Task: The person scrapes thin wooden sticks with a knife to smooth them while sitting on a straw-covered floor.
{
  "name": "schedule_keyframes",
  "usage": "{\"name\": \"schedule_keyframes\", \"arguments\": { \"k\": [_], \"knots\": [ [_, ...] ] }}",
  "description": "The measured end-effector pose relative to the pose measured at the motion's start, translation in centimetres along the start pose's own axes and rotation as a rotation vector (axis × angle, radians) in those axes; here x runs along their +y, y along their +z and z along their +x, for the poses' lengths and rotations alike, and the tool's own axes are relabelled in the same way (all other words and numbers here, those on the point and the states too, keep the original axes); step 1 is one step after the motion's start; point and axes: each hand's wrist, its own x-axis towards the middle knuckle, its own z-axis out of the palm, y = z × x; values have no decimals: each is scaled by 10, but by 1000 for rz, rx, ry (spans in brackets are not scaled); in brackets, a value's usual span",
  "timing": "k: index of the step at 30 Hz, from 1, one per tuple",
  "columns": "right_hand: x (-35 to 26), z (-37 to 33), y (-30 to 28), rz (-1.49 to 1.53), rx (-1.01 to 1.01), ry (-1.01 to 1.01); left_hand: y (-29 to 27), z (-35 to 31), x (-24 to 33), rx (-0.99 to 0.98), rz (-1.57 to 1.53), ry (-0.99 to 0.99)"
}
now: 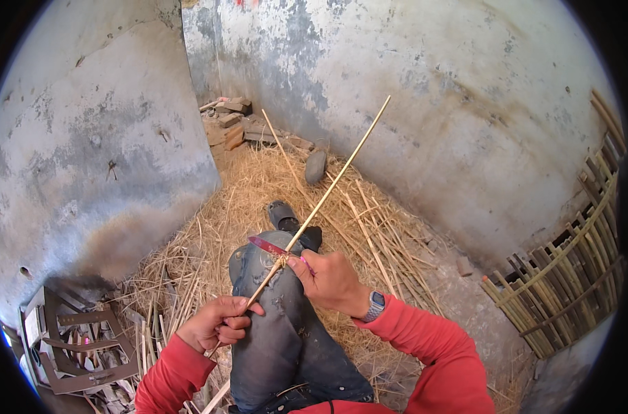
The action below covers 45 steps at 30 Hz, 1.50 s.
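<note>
A long, thin, pale bamboo strip (331,186) runs slantwise across my lap, its far end up toward the wall. My left hand (216,321) is closed around its near part, above my thigh. In my right hand (331,279) is a knife (267,245) with a reddish blade, pointing left across the strip over my knee. Its handle is mostly hidden by my fingers. Small curled shavings (281,261) cling where blade and strip meet. Dark, dusty trousers (266,345) cover my legs beneath.
Straw-like shavings (224,200) and loose strips (383,241) litter the floor. Bricks (234,124) and a rounded stone (315,167) lie by the far corner. A slatted bamboo frame (569,283) leans at right; a brown wooden frame (86,345) stands at lower left. Worn walls (410,90) enclose the corner.
</note>
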Motion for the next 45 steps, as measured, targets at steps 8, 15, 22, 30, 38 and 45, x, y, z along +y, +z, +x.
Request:
{"name": "schedule_keyframes", "arguments": {
  "k": [8,15,22,30,38,45],
  "knots": [
    [116,118,-96,-346,384,218,-29,-9,-7,-139,-190,-117],
    [143,165,-142,-464,479,270,-29,-13,-8,-52,-64,-53],
    [102,124,-83,-334,273,118,-29,-16,-2,-51,-47,-71],
    [94,90,-69,-301,233,63,-20,-23,-2,-11,28,-49],
    [2,16,-13,-124,-79,-107,-6,-10,8,15,70,-28],
    [2,24,-12,324,237,176,-5,-12,-7,26,194,73]
  ]
}}
